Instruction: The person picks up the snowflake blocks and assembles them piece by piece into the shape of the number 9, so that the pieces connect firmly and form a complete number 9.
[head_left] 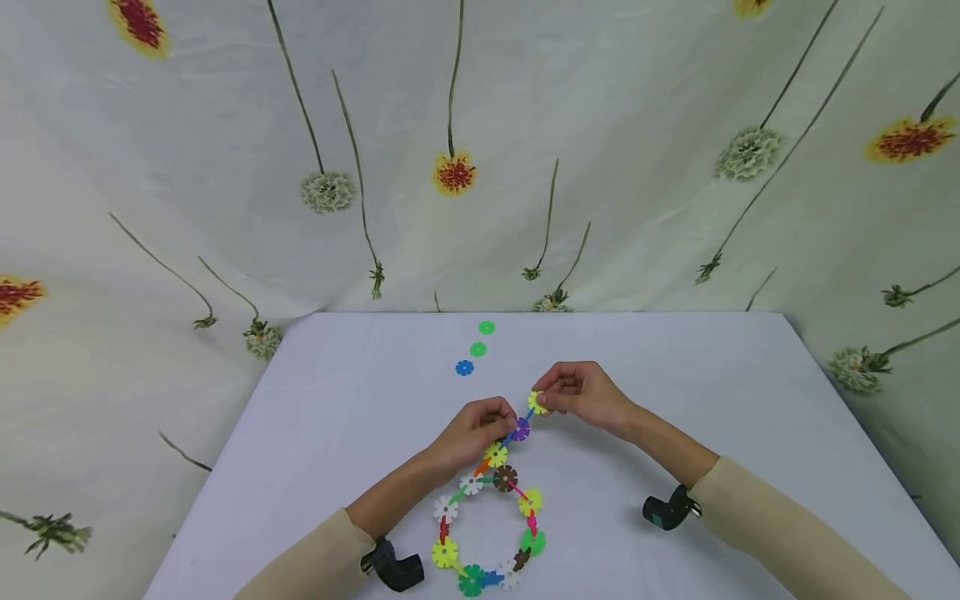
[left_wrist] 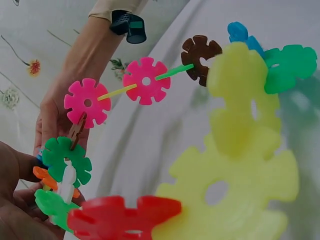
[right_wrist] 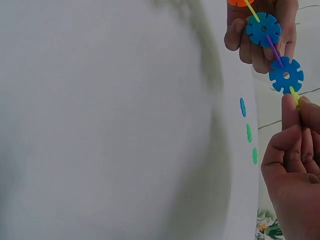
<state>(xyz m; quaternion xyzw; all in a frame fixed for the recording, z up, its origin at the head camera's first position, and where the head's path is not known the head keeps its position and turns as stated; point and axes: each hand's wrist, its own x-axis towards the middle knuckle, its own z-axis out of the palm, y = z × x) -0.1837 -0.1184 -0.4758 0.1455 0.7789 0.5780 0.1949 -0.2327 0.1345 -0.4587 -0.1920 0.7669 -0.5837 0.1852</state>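
In the head view, notched plastic flower discs are joined into a ring (head_left: 533,542), with a tail of discs running up and to the right. My left hand (head_left: 474,429) holds this tail beside a purple disc (head_left: 522,429). At the tail's upper end, my right hand (head_left: 585,396) pinches a yellow disc (head_left: 536,403) between thumb and fingers. The right wrist view shows that yellow disc edge-on, slotted into a blue disc (right_wrist: 286,75). Close up in the left wrist view are pink (left_wrist: 146,81), brown and yellow discs of the ring.
Beyond the hands lie three loose discs, a blue one (head_left: 464,367) and two green ones (head_left: 478,349). The white table (head_left: 360,367) ends at a flower-printed cloth (head_left: 630,108) behind it. Each wrist carries a black camera (head_left: 397,568).
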